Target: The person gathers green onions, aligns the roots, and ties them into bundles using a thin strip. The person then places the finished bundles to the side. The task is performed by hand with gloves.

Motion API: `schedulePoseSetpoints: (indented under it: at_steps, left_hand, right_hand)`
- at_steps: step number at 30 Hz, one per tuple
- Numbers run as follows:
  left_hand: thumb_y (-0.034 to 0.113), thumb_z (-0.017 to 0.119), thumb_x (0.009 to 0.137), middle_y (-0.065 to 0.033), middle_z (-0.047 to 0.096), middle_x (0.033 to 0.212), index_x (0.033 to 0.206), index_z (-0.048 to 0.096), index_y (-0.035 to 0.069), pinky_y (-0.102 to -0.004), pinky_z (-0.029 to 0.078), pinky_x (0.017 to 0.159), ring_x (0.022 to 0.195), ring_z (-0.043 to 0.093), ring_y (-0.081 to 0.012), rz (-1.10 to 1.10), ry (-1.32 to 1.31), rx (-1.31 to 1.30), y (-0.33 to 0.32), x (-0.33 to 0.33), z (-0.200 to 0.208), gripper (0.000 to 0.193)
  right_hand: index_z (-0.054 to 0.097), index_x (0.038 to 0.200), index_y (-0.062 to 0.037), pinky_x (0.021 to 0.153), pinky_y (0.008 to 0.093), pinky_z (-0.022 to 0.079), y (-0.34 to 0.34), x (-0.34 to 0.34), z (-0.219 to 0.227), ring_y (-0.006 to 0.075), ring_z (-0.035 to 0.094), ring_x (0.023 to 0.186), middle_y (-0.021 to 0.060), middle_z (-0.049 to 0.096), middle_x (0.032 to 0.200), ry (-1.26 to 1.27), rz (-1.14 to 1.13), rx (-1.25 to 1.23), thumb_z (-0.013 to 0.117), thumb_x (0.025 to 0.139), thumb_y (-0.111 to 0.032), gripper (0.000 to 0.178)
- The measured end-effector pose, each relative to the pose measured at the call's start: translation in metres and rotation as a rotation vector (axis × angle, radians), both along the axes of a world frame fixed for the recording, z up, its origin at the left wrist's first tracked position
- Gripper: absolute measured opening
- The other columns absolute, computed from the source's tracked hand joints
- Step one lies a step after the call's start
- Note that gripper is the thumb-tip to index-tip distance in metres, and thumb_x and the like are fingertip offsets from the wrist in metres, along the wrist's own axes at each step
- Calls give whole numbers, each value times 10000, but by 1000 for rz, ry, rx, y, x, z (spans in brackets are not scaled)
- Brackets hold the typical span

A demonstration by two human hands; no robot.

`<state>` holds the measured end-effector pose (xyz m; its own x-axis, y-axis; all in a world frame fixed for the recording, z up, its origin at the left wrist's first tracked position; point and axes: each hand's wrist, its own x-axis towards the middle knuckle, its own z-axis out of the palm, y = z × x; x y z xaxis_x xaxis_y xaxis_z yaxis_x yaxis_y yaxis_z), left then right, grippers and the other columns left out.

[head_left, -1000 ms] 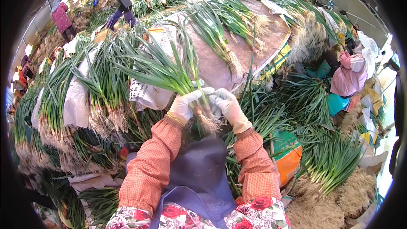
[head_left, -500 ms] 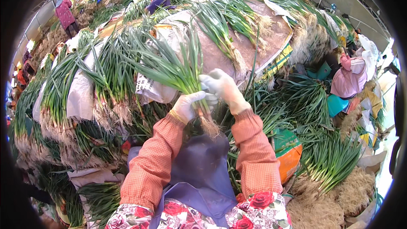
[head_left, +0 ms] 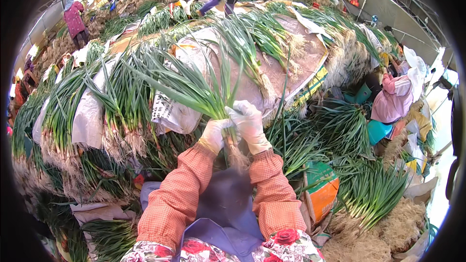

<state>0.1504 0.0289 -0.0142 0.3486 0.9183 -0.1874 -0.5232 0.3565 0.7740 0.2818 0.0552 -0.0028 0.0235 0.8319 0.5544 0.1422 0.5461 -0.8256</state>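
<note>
A bunch of spring onions (head_left: 206, 98) is held up in front of my apron, leaves fanned upward to the left and pale roots hanging down. My left hand (head_left: 213, 135), in a whitish glove, is closed round its stems. Beside it my right hand (head_left: 248, 122), gloved too, has its fingers closed against the stems just above the left thumb. Whether the right fingers pinch a single stalk or several cannot be made out. Part of the stems is hidden behind both hands.
A wide cloth-covered heap (head_left: 286, 90) carries more bunches, with rows of spring onions (head_left: 121, 111) hanging at left. A green and orange sack (head_left: 321, 189) and a pile of spring onions (head_left: 374, 191) lie at right. A co-worker in pink (head_left: 394, 94) sits farther right; others are beyond.
My right hand has come down and in toward the bunch, its forearm now nearer the left one. The bunch sits slightly lower in view. A person walking in the background has moved right.
</note>
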Motion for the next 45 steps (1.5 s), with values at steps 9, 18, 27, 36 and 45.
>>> schedulePoseSetpoints:
  at_steps: [9, 18, 27, 36, 45]
  left_hand:
    - [72, 584, 852, -131, 641, 782, 1085, 552, 37, -374, 542, 505, 629, 650, -268, 35, -24, -70, 6, -3, 4, 238]
    - [16, 623, 832, -158, 685, 832, 1066, 594, 10, -399, 571, 558, 732, 697, -290, 146, 118, -17, 8, 9, 10, 236]
    - [91, 680, 860, -93, 666, 732, 1030, 645, 50, -347, 523, 430, 516, 643, -238, 208, 124, -59, 18, 16, 2, 179]
    - [80, 613, 873, -208, 662, 1056, 1163, 526, 39, -399, 585, 650, 931, 677, -323, 39, -183, 221, 20, 10, 64, 306]
    - [184, 601, 934, -63, 600, 754, 1411, 405, 44, -338, 523, 503, 628, 590, -194, -49, -258, 229, 28, 16, 52, 534]
  right_hand:
    - [629, 955, -57, 655, 261, 480, -5, 15, 18, 113, 583, 730, 35, 645, 848, 512, 383, -203, 636, 929, -103, 53]
    - [536, 1321, -112, 661, 323, 512, -11, 15, 64, 202, 648, 732, 126, 698, 927, -81, 216, -666, 662, 918, -242, 441]
    - [602, 888, -71, 554, 330, 500, 23, 6, -13, 161, 617, 577, 73, 626, 680, -239, -159, -91, 711, 863, -128, 125]
    - [661, 972, -58, 662, 309, 504, 58, 86, -57, 131, 608, 733, 26, 653, 837, -657, 341, -401, 625, 897, -74, 85]
    - [627, 1106, 4, 553, 301, 498, 145, 106, 23, 183, 656, 623, 101, 664, 762, -414, -136, -620, 542, 950, -518, 552]
